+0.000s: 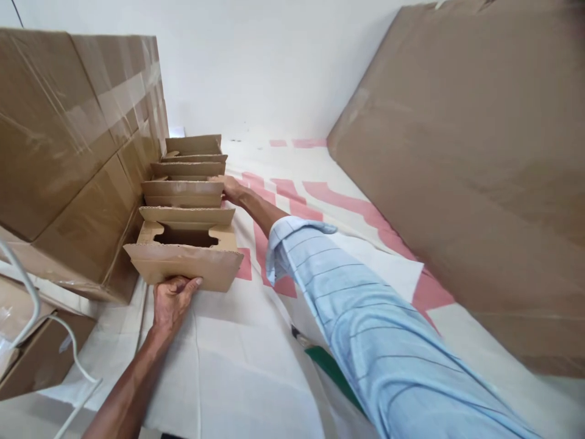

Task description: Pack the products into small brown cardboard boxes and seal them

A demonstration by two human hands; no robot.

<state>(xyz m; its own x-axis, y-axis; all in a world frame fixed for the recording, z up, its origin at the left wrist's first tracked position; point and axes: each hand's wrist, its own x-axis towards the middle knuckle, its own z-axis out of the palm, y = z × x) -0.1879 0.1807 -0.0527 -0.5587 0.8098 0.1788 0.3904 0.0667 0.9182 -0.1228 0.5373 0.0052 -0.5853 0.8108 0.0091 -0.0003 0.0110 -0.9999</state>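
Standing open at the front of a row of similar boxes, the near box is made of tan corrugated card, flaps splayed, mouth notched at both ends. Its front flap is met by the left hand, curled, thumb laid along the card; the fingertips are covered, so a firm grasp cannot be confirmed. The next box's flap is reached by the right hand (fingers partly hidden, grip not readable). A green-handled tool is partly covered by the striped blue sleeve. White, creased cloth with red markings is spread beneath, flanked by taped cartons and a large brown surface, and backed by a white wall.
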